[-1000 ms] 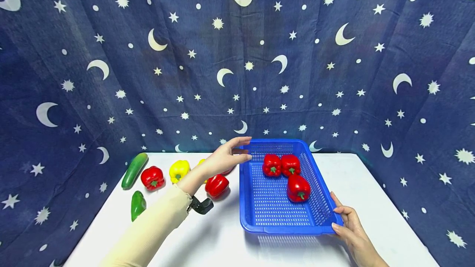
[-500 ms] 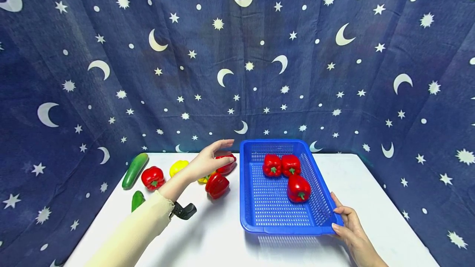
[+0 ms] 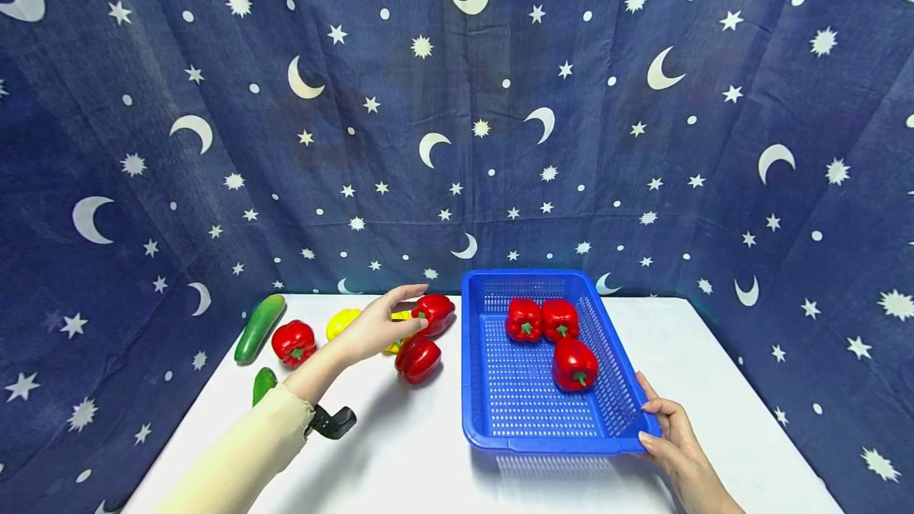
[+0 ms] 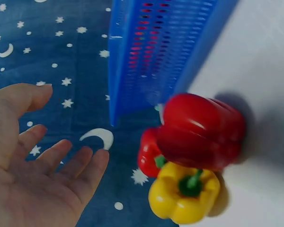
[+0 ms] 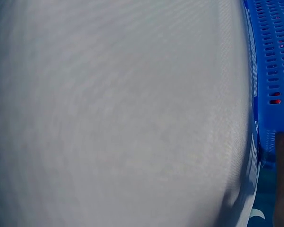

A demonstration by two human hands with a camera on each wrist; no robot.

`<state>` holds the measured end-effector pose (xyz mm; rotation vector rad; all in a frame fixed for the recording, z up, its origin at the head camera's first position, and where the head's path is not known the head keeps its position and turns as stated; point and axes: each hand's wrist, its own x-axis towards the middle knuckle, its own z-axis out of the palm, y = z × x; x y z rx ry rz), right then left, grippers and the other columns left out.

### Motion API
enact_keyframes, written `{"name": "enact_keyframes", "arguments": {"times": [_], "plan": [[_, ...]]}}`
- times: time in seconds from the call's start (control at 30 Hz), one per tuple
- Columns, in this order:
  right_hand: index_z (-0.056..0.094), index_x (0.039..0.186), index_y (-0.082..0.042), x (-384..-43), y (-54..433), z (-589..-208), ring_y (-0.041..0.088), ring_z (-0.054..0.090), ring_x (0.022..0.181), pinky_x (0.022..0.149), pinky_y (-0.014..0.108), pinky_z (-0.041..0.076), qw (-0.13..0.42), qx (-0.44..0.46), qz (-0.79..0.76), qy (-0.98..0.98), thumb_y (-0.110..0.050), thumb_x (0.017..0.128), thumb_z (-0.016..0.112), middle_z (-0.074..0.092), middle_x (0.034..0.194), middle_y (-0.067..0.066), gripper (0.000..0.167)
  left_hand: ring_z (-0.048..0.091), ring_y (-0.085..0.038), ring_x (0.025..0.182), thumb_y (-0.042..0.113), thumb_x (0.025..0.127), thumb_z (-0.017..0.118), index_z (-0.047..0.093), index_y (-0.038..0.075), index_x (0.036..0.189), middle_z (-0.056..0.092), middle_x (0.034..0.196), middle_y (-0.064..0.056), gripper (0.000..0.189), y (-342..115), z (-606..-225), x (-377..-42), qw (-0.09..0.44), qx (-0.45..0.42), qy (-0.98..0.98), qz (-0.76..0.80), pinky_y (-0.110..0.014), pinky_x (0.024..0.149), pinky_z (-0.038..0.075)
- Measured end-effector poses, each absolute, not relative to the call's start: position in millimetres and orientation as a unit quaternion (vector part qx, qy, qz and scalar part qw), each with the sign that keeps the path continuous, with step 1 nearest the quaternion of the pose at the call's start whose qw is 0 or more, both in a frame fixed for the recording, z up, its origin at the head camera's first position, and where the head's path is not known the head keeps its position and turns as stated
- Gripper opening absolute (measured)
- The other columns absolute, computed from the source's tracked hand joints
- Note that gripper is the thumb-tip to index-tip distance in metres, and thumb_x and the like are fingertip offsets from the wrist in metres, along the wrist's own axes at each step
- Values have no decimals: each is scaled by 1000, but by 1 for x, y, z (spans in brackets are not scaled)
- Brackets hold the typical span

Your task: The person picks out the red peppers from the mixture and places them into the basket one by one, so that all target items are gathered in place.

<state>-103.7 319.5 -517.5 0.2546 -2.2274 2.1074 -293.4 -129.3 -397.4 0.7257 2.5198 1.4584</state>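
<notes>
My left hand [image 3: 374, 329] hovers over the table's left side, thumb and fingers spread with nothing between them. Just beyond its fingertips lies a red bell pepper [image 3: 437, 314], and a second red bell pepper [image 3: 417, 359] sits nearer me. A yellow bell pepper [image 4: 183, 194] touches this pair, partly covered by the hand in the head view. My right hand [image 3: 674, 443] grips the near right corner of a blue plastic basket [image 3: 543, 444], thumb over the rim and fingers along the outer side. Inside the basket are three red bell peppers [image 3: 574, 363], grouped toward the right.
Farther left on the white table [image 3: 414, 458] lie a cucumber [image 3: 259, 329], another red bell pepper [image 3: 293, 343], a green vegetable [image 3: 264, 384] half behind the left sleeve, and another yellow bell pepper [image 3: 341, 322]. A dark blue curtain [image 3: 457, 101] surrounds the table.
My left hand has drawn back leftward from the basket's left rim and lowered toward the red bell peppers. My right hand and the basket have stayed in place.
</notes>
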Motion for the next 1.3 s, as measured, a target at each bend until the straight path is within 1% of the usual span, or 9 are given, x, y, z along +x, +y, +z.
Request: {"name": "enact_keyframes", "arguments": {"times": [0.1, 0.2, 0.33, 0.47, 0.63, 0.77, 0.87, 1.07, 1.3], "plan": [[25, 129, -6, -104, 319, -518, -20, 25, 135, 93, 22, 47, 38, 88, 683, -724, -5, 106, 41, 5, 172, -7, 28, 50, -35, 136, 18, 94, 73, 51, 15, 150, 52, 149, -8, 60, -134, -406, -293, 64, 243, 849, 465, -47, 101, 52], [24, 129, -4, -104, 319, -519, -19, 25, 135, 93, 21, 47, 44, 103, 682, -723, -3, 105, 40, 5, 172, -6, 29, 48, -43, 135, 14, 93, 73, 50, 11, 149, 50, 150, -14, 61, -138, -416, -291, 58, 245, 857, 449, -53, 102, 50], [25, 129, -4, -104, 319, -519, -19, 25, 135, 93, 22, 47, 44, 102, 683, -722, -2, 105, 40, 6, 172, -7, 29, 50, -45, 132, 11, 91, 75, 51, 8, 148, 50, 150, -18, 62, -141, -429, -289, 48, 239, 871, 427, -58, 106, 45], [25, 130, -5, -104, 318, -518, -21, 24, 134, 94, 21, 46, 40, 88, 682, -725, -4, 105, 41, 5, 172, -7, 29, 53, -41, 129, 13, 89, 78, 53, 6, 147, 53, 145, -18, 64, -140, -441, -288, 25, 234, 888, 394, -57, 109, 42], [25, 130, -5, -104, 319, -518, -19, 25, 135, 94, 21, 46, 39, 102, 684, -721, -3, 106, 40, 4, 172, -6, 28, 54, -34, 130, 19, 86, 83, 55, 6, 145, 57, 143, -14, 67, -136, -455, -287, 1, 221, 914, 342, -52, 109, 44], [26, 130, -6, -103, 319, -518, -17, 26, 136, 94, 21, 47, 40, 117, 690, -713, -2, 106, 39, 5, 171, -8, 28, 57, -29, 124, 22, 84, 85, 57, 5, 143, 59, 140, -13, 68, -130, -463, -286, -15, 222, 929, 295, -47, 105, 48], [26, 130, -5, -103, 318, -518, -18, 26, 135, 93, 21, 47, 41, 112, 691, -712, -1, 105, 40, 4, 172, -6, 29, 60, -29, 117, 25, 82, 87, 58, 6, 141, 59, 136, -13, 69, -126, -467, -285, -25, 225, 936, 269, -46, 99, 52], [25, 130, -4, -103, 317, -518, -19, 26, 134, 93, 22, 47, 35, 91, 688, -719, -4, 106, 41, 1, 172, -1, 29, 61, -28, 112, 30, 80, 88, 58, 9, 141, 58, 136, -12, 71, -124, -475, -285, -22, 217, 943, 250, -46, 95, 54], [25, 130, -4, -103, 319, -517, -20, 24, 136, 94, 22, 46, 39, 101, 689, -717, -2, 105, 40, 3, 172, -6, 29, 60, -28, 113, 26, 78, 90, 54, 7, 142, 59, 132, -13, 76, -124, -482, -288, -2, 211, 942, 262, -48, 96, 54]]}}
